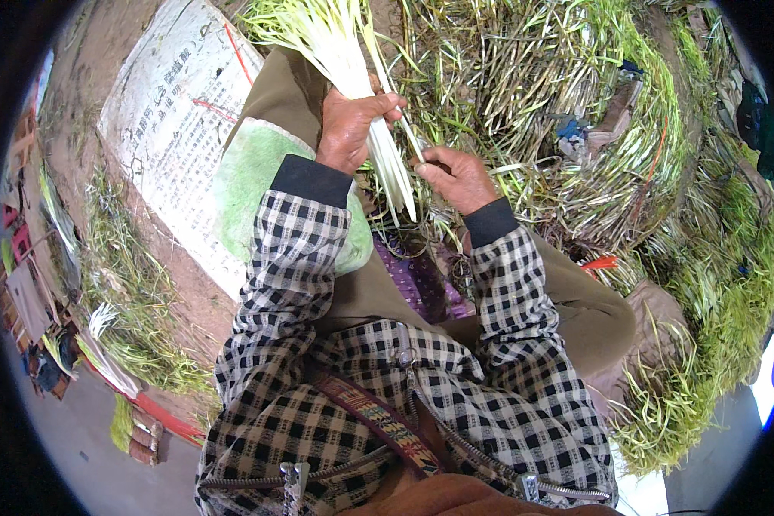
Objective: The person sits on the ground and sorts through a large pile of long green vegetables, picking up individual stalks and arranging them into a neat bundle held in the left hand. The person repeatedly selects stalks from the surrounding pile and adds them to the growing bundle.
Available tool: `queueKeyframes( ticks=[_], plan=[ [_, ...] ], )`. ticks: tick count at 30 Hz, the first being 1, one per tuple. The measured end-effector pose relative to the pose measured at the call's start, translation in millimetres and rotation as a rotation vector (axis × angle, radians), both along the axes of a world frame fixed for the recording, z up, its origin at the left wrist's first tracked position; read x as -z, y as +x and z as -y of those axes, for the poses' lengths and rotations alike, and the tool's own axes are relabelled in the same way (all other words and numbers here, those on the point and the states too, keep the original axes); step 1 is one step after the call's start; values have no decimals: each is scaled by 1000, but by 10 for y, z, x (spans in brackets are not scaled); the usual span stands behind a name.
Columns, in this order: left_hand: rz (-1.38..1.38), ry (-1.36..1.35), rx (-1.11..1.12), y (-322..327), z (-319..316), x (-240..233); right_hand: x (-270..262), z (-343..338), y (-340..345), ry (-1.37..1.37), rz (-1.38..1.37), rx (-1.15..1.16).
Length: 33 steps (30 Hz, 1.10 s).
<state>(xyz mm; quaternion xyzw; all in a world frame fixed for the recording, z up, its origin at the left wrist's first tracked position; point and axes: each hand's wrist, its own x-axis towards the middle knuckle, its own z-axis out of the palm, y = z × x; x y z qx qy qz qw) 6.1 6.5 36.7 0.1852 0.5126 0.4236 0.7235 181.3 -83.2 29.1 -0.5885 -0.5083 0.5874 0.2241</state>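
Note:
My left hand (355, 122) is closed around a bundle of pale, yellow-leaved stalks (387, 161), likely blanched chives. The bundle's leafy tops point up and to the left, its white ends down toward my lap. My right hand (435, 169), just right of those white ends, pinches the lower end of a single thin stalk (407, 126) between thumb and fingertips. That stalk runs up beside the bundle, past my left fingers. A green cloth (258, 193) lies over my knee beneath the left forearm.
Large heaps of loose stalks (542, 84) cover the ground ahead and to the right. A printed white sack (174, 135) is spread on the left, near scattered leaves (119, 277). Red ties (600, 263) and a blue scrap (571, 129) lie among the stalks. Small bundles (106, 361) rest at the lower left.

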Motion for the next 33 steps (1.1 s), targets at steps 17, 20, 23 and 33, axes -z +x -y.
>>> queueKeyframes(
  ticks=[17, 20, 23, 33],
  plan=[
    [-88, -28, 147, 88, 87, 268, -85, -293, -440, 255, 160, 174],
    [-188, -26, 204, 62, 116, 276, 15, -284, -380, 348, 130, 78],
    [-191, -65, 137, 86, 121, 118, 56, -442, -169, -71, -203, 209],
    [-149, -67, 43, 205, 95, -12, 1324, -1589, 783, 275, 1015, 130]
  ],
)
